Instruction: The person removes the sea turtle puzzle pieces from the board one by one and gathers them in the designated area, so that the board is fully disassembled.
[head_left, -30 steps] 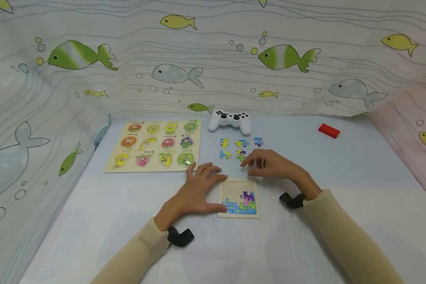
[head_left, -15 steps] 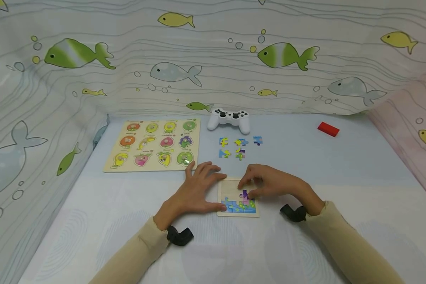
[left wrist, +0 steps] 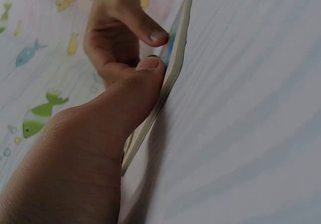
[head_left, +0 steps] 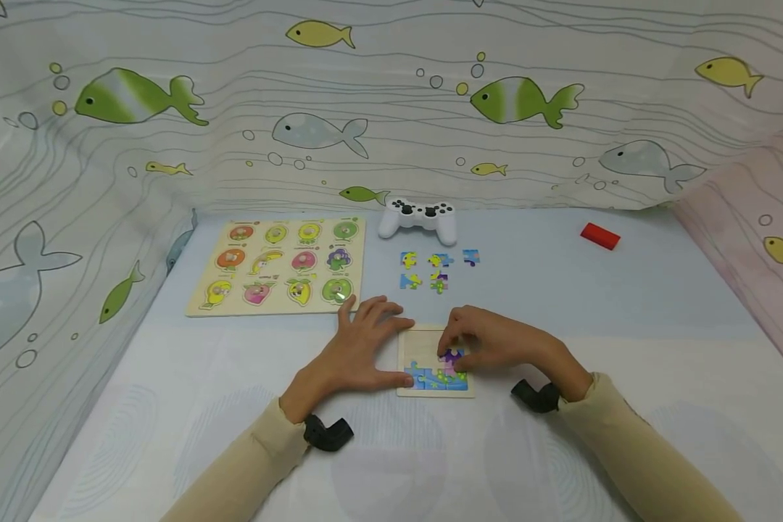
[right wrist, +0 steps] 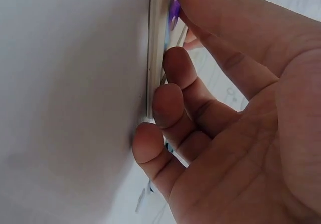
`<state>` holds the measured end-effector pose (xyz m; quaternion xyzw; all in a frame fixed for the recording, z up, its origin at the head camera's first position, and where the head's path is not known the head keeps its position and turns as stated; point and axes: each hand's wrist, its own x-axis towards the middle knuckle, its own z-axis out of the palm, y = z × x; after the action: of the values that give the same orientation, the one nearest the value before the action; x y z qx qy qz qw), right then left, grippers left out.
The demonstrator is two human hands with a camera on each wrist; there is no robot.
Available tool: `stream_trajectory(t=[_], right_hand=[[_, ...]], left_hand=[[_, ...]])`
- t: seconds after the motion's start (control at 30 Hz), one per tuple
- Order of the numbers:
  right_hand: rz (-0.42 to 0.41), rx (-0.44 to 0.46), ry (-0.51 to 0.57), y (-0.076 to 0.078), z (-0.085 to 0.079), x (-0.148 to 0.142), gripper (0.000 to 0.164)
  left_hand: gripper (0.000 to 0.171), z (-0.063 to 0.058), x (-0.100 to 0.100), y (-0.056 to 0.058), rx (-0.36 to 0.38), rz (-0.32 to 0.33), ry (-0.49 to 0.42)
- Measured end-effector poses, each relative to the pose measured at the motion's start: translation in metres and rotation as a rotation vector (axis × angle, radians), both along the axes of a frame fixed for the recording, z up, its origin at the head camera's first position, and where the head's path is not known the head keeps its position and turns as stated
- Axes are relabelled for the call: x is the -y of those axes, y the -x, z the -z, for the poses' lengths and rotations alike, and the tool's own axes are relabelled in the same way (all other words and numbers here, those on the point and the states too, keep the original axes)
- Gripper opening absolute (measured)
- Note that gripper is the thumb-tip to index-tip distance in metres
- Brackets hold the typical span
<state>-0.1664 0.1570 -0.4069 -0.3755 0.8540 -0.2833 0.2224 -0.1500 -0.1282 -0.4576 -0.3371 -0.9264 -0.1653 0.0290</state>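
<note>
head view: jigsaw tray (head_left: 420, 342) looks half done, between left hand (head_left: 357, 355), fingers wide, and right hand (head_left: 499, 339), pinching purple piece (head_left: 452, 357) inside; bottom row (head_left: 434, 380) in, five loose pieces (head_left: 439, 281) left beyond.

Plain beige long sleeves (head_left: 646, 446); black curved wrist pieces (head_left: 328, 434), one each side

White game controller (head_left: 419, 217) on a pale tabletop (head_left: 528, 279). To its left, a fruit board (head_left: 280, 301); well apart to its right, a red block (head_left: 600, 236); behind it, a fish-printed sheet (head_left: 417, 156).
</note>
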Motion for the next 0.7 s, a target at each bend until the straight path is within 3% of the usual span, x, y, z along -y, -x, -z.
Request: stream_trajectory(t=[0.4,0.7], right_hand=[[-0.045,-0.008,0.008,-0.0035,-0.0053,-0.0018,0.032],[-0.032,0.008,-0.006,-0.0059,-0.007,0.0004,0.031]], left_hand=[[0.085,-0.0001,0.0001,0.0015,-0.012,0.011,-0.006],[0.085,0.001,-0.0006,0.0008,0.005,0.006,-0.008]])
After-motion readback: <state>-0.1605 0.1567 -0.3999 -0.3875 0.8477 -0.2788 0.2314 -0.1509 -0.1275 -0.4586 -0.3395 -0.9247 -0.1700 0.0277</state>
